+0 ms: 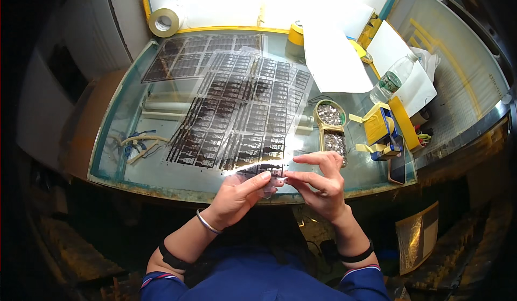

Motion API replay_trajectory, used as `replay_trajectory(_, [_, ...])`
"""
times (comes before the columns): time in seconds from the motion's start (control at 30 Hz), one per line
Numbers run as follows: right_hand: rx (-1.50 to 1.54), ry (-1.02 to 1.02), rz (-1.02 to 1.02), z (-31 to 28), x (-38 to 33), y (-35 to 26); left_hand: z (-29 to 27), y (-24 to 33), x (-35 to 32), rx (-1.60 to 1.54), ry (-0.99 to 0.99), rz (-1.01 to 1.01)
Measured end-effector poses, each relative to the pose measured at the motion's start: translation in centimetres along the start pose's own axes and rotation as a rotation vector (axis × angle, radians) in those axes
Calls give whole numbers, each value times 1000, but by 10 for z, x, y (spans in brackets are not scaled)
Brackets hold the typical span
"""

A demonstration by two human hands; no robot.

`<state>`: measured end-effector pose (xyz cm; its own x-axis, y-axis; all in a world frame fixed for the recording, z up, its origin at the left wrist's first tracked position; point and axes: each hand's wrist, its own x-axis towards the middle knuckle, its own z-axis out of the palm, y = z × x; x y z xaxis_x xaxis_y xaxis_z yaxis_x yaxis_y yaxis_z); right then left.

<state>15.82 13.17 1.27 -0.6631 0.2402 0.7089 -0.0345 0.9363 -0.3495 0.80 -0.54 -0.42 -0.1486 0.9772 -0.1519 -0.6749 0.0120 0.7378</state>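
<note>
Clear film sheets [258, 112] with rows of black printed figures lie overlapped across the glass table [156, 174]. At their near edge, my left hand [239, 193] grips the corner of a film, thumb on top and fingers beneath. My right hand [323, 188] meets it there, thumb and index finger pinched together at the film's corner, the other fingers raised. Whether something small sits in that pinch is too fine to make out. Just beyond my right hand stand two open containers of small metallic pieces, a rounded one [329, 113] and a squarer one [335, 142].
Another dark printed film [175, 58] lies at the back left, near a tape roll [164, 22]. To the right are a blue dispenser with yellow tape [378, 126], a phone [397, 163], a plastic bottle [396, 77] and white paper [336, 53]. Cords [134, 139] lie at the left.
</note>
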Motion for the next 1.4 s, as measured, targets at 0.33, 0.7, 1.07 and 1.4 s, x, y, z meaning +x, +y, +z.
replay_trajectory(0.33, [8, 14, -29, 1, 0, 1, 0, -1, 1, -3, 8, 5])
replay_trajectory(0.7, [-93, -42, -85, -9, 10, 18, 4, 0, 2, -99, 41, 3])
replay_trajectory(1.07, [-263, -236, 688, -52, -1, 53, 3, -5, 4, -27, 51, 73])
replay_trajectory(1.4, [-97, -72, 695, -46, 1, 49, 4, -5, 5, 12, 89, 48])
